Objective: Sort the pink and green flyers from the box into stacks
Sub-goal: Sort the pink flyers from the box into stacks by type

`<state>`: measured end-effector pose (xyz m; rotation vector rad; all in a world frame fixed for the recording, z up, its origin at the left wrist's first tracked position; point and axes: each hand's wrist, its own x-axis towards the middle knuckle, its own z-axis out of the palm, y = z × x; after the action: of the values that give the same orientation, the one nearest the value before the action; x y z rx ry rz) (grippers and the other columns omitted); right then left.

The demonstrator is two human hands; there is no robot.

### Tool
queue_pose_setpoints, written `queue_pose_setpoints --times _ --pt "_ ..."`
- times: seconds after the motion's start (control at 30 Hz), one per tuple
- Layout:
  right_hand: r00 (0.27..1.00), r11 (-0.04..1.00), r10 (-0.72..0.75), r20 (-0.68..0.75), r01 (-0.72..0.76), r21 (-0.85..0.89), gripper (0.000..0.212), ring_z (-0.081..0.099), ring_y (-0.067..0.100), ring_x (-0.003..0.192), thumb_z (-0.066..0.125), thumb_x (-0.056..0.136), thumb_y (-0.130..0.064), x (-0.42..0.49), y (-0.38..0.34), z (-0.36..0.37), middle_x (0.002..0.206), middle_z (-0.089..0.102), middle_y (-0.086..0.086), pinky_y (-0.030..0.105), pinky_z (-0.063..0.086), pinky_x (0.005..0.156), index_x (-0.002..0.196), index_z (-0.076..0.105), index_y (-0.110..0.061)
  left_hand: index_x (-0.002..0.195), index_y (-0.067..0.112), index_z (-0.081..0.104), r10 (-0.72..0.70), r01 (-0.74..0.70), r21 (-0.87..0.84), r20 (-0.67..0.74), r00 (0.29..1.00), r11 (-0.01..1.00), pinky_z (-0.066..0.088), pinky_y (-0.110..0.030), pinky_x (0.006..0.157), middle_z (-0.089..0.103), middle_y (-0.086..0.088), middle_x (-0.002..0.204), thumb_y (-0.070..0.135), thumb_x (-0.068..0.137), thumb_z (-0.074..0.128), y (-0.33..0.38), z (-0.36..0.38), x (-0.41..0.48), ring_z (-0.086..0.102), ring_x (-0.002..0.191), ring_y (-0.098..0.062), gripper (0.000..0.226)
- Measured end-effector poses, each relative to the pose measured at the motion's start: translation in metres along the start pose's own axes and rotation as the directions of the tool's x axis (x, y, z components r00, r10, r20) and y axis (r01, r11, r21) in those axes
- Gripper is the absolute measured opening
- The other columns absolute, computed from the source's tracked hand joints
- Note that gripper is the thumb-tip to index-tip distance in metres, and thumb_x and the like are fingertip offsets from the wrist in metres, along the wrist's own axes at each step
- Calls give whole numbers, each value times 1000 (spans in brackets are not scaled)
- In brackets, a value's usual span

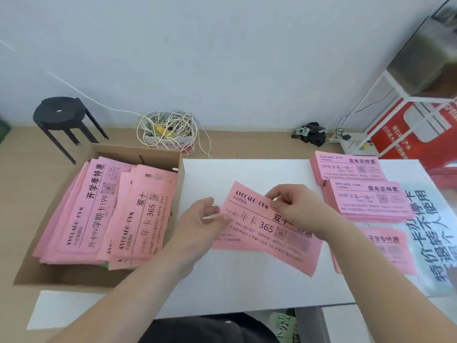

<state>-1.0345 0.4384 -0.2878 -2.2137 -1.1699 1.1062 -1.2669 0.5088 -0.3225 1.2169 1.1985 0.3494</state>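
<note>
A cardboard box (pixel 37 273) at the left holds several loose pink flyers (pixel 103 214); a sliver of green shows under them near its front. Over the middle of the white table (pixel 222 288) both hands hold a few pink flyers (pixel 272 241). My left hand (pixel 200 219) pinches their left edge. My right hand (pixel 294 209) grips their upper edge with curled fingers. Three pink stacks lie at the right: a far stack (pixel 346 169), a middle stack (pixel 368 201) and a near stack (pixel 390 251), partly hidden by my right forearm.
A clear sheet with large printed characters (pixel 430 233) lies at the table's right edge. On the floor behind are a black stool (pixel 59 115), a tangle of white cord (pixel 168 129) and a white shelf frame with a red box (pixel 415 129).
</note>
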Motion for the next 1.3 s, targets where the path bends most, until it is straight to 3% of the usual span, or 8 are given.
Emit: queue_pose_setpoints --times 0.1,0.27,0.5,0.63,0.7,0.83,1.1,1.3 --pt "997 983 -20 80 34 -182 19 61 7 64 59 99 -20 15 12 3 83 74 -2 23 48 63 94 73 -32 111 28 70 -5 -7 173 70 998 985 59 -31 73 78 10 95 16 100 60 -6 18 -3 71 84 -8 19" --pt "992 864 74 103 -12 -503 11 65 13 90 62 94 -32 42 38 34 101 63 -17 34 56 81 97 66 -42 96 20 72 -132 126 198 21 991 972 58 -26 61 76 4 86 9 97 58 -40 44 -8 66 69 -7 18" --pt "999 932 -44 22 49 -358 35 57 14 116 57 97 -37 62 35 41 123 59 -14 41 52 95 132 58 -38 98 28 75 -84 116 188 -171 982 975 63 -39 72 75 5 87 14 95 61 -36 32 24 69 78 -15 20" --pt "997 872 -68 29 73 -484 62 17 19 154 63 95 -43 50 55 49 164 28 -3 42 18 125 152 41 -34 113 27 72 -87 141 314 -181 980 939 56 -39 93 72 14 99 21 94 65 -40 29 28 68 94 -10 21" --pt "997 878 13 -72 -46 -477 59 9 24 156 58 97 -43 37 70 52 168 16 4 45 21 124 152 40 -37 131 19 64 -101 168 313 -219 970 935 52 -37 99 63 9 115 24 95 67 -40 26 26 62 105 -13 37" --pt "979 934 116 -167 -165 -317 42 26 21 146 51 101 -38 17 86 62 159 29 1 45 45 104 143 52 -33 141 21 54 -155 200 208 -213 965 957 42 -27 96 56 10 125 20 97 63 -42 32 19 55 117 -10 45" --pt "975 945 118 -189 -168 -279 46 39 13 145 52 101 -49 14 98 58 167 23 -9 34 40 107 146 52 -38 145 11 49 -305 303 -42 -195 932 952 50 -42 103 66 2 115 14 89 71 -33 37 34 67 107 -24 60" --pt "986 961 111 -126 -139 -239 45 39 9 145 56 100 -47 13 102 45 166 27 -12 29 33 113 144 55 -37 95 10 74 -279 285 72 -85 956 956 50 -18 47 78 -6 97 4 87 68 -15 48 40 72 73 -16 12"
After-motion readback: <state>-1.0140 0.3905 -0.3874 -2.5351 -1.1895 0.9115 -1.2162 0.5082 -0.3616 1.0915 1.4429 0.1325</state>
